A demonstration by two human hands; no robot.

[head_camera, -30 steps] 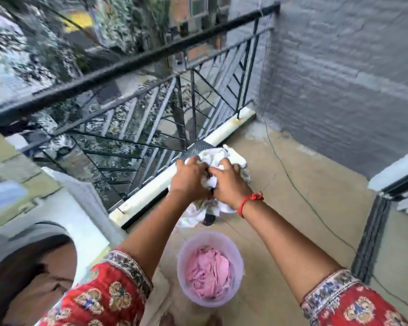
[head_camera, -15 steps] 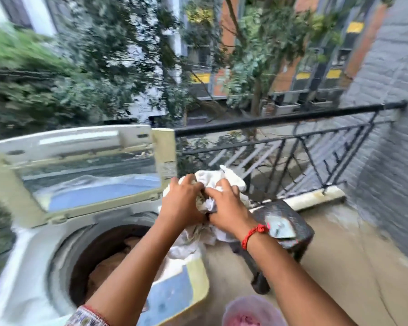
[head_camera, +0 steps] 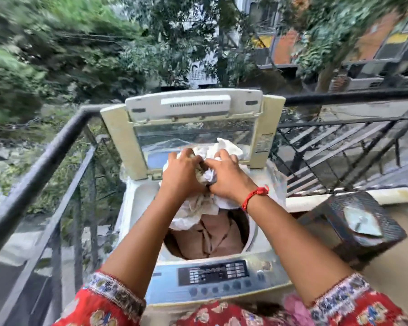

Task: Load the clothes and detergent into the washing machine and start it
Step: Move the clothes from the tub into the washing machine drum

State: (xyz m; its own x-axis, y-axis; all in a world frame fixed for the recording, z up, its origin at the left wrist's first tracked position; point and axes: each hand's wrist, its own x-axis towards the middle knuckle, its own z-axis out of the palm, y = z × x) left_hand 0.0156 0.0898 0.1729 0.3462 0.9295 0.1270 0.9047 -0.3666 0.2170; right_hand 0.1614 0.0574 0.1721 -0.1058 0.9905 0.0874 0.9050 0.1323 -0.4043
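Observation:
A top-loading washing machine (head_camera: 264, 262) stands in front of me with its lid (head_camera: 193, 109) folded upright at the back. Brown clothes (head_camera: 210, 236) lie inside the drum. My left hand (head_camera: 181, 175) and my right hand (head_camera: 226, 180) both clutch a bunched white cloth (head_camera: 198, 208) directly above the drum opening; part of it hangs down over the brown clothes. The control panel (head_camera: 212, 271) with its buttons faces me at the front edge. A red thread circles my right wrist.
A black metal railing (head_camera: 45, 161) runs along the left and behind the machine. To the right stands a dark woven stool (head_camera: 335, 212) with a flat packet (head_camera: 360, 222) on top. A pink item (head_camera: 295, 307) shows at the bottom right. Trees and buildings lie beyond.
My view has swung left from the bucket and stool onto the washing machine. Both hands have carried the white cloth from over the floor to above the open drum.

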